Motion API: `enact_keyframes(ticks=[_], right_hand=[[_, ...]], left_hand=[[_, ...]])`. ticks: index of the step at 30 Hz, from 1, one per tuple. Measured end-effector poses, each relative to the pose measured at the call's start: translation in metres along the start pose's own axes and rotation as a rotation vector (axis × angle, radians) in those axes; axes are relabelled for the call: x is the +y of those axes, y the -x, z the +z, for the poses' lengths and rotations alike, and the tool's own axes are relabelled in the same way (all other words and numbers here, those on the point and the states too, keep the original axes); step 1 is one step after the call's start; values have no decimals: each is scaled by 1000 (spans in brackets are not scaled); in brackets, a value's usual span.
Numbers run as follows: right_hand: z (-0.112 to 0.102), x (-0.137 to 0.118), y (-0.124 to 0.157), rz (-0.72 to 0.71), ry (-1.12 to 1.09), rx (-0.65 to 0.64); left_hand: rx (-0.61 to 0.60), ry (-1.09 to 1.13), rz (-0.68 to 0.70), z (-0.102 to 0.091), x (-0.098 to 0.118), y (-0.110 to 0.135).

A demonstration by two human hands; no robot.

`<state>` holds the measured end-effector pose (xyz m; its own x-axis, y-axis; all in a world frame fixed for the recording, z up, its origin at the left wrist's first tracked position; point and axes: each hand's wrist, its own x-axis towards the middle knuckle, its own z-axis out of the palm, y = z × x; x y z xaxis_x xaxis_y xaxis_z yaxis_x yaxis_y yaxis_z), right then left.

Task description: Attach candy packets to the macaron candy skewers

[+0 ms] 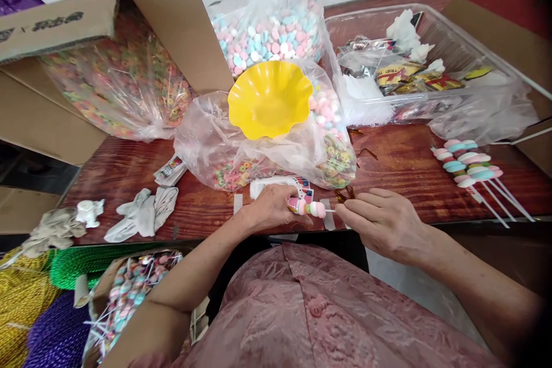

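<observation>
Between my hands a candy skewer [311, 209] lies sideways, with pink, white, green and orange sweets threaded on a white stick. My left hand [276, 205] is closed around its left end, where a wrapper-like printed piece shows. My right hand [383, 221] pinches the bare stick on the right; its thumb is mostly hidden. Gold twist ties [345, 194] lie by my right fingertips. Just behind my left hand is a white printed card or packet [280, 187]. A yellow wavy-rimmed bowl [271, 100] rests on clear bags of candy [241, 172] farther back.
On the left stands a cardboard box [172, 23] with bagged ring candy. A clear plastic tub [435, 92] holds wrappers and ties at back right. Several finished-looking candy skewers [470, 164] lie at the right edge. Gloves [146, 213] sit left; a box of skewers [133, 287] is below.
</observation>
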<state>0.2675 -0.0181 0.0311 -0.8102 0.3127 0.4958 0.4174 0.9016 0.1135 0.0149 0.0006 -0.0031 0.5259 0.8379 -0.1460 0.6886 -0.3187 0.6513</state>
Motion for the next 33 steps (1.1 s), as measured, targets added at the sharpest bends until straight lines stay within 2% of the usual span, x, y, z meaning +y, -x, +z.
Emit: enact_keyframes(ticks=[3, 6, 9, 12, 15, 17, 19, 22, 24, 26, 29, 33], right_hand=[[1, -1, 1, -11, 1, 19], [5, 1, -2, -34, 18, 29], [14, -1, -7, -32, 42, -25], [32, -9, -12, -30, 20, -98], [50, -15, -17, -28, -36, -106], [54, -13, -21, -3, -47, -76], [49, -5, -24, 32, -37, -55], [30, 12, -27, 57, -21, -42], [18, 21, -29, 57, -53, -49], [11, 26, -32, 68, -163, -74], [13, 25, -38, 153, -415, -111], [31, 17, -46, 283, -578, -100]], left_hand=[[-93, 128, -11, 2, 2, 1], [-136, 228, 4, 5, 8, 1], [-114, 220, 48, 9, 13, -2], [-85, 117, 57, 16, 14, -5], [-82, 58, 74, 22, 14, -9], [-63, 106, 76, 20, 16, -9], [-47, 270, 95, 9, 18, -7], [-67, 630, 78, -13, 17, -1], [-129, 789, -6, -24, 15, 2], [-162, 873, -110, -25, 12, 3], [-20, 959, -208, -14, 13, 3], [143, 1040, -195, 8, 20, 0]])
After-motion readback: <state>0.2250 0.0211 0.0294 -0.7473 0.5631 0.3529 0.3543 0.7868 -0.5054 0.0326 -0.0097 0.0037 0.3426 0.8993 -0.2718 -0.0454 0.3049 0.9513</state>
